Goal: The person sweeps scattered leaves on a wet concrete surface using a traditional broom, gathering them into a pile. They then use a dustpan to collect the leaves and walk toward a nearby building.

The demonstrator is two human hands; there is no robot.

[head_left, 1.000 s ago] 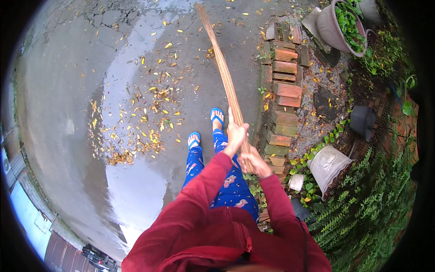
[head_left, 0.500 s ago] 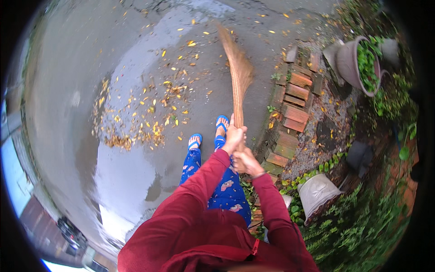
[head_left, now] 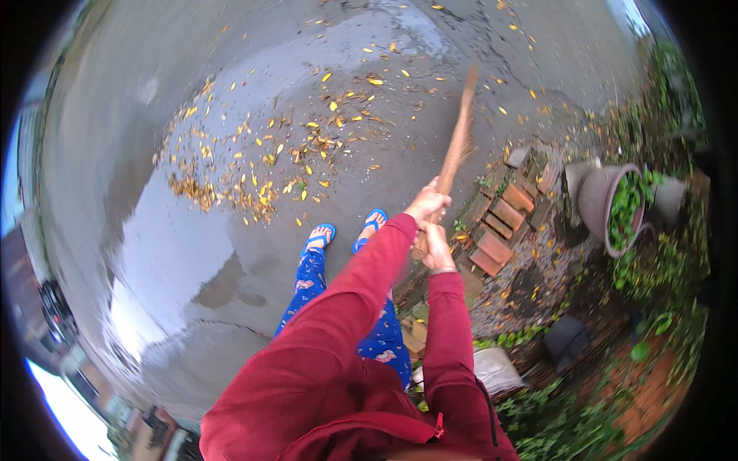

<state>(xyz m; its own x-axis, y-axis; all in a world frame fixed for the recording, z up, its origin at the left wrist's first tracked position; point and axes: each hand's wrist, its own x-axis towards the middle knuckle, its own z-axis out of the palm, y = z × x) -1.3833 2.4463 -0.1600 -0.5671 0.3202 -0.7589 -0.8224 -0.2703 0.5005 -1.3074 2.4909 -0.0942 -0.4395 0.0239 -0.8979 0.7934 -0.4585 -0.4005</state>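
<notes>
A straw broom (head_left: 457, 146) slants up and to the right from my hands, its bristle end far ahead over the wet grey pavement. My left hand (head_left: 429, 202) wraps round it higher up. Just below, my right hand (head_left: 437, 249) is closed round the lower end, close against the left. Yellow and brown fallen leaves (head_left: 317, 142) lie scattered to the left of the broom, with a denser heap (head_left: 201, 192) at the far left of the scatter. The bristles are apart from most of these leaves and seen nearly edge-on.
My feet in blue flip-flops (head_left: 320, 233) stand behind the leaves. A puddle (head_left: 181, 253) shines at left. To the right, loose red bricks (head_left: 492, 253) edge a gravel bed with a large planter (head_left: 600, 201), a pale pot (head_left: 496, 369), a black pot (head_left: 567, 342) and shrubs.
The broom has swung to the right, along with both hands, and its bristles now look narrower. The view has turned, so the bricks and pots sit lower.
</notes>
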